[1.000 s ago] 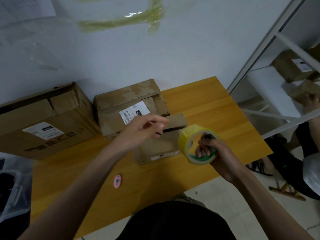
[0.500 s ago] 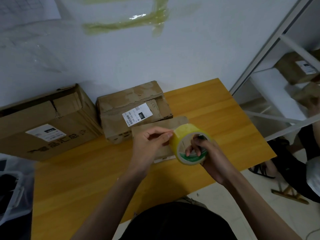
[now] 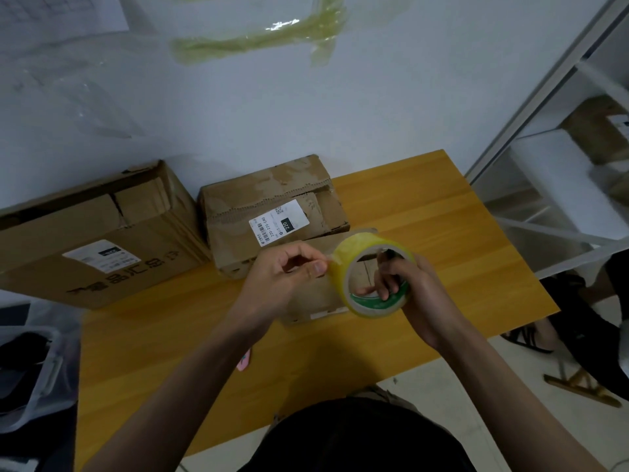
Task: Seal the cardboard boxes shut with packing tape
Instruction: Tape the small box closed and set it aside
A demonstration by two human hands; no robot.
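**packrat_22:** Two hands on one roll right now. The right hand (image 3: 418, 291) has its fingers hooked through the core of the yellow tape roll (image 3: 372, 272) and holds it up on edge, hole facing the camera. The left hand (image 3: 286, 274) sits just to the left of the roll, thumb and forefinger pinching at the rim where the loose end should be. Can't actually see the tape end, it's clear and tiny, so whether he's got it or is only picking at it I can't tell.

**boxmonkey:** Where's the box he's meant to seal?

**packrat_22:** Small cardboard box (image 3: 316, 301) lies right under both hands on the yellow table (image 3: 425, 206), partly hidden by them. Its long side looks like it runs left to right, roughly the same line as the two hands. Labelled box (image 3: 272, 212) sits just behind it, and a big box (image 3: 95, 233) is off to the left by the wall.

**boxmonkey:** So the pull goes which way?

**packrat_22:** My guess: left hand draws the end leftward while the right keeps the roll steady, then both drop down onto the seam. Left hand is the nearer one to the box's left end, so it'd anchor there. The roll is above the box's right part, well placed to unspool along that long axis.

**boxmonkey:** Risk is the end snapping back onto the roll.
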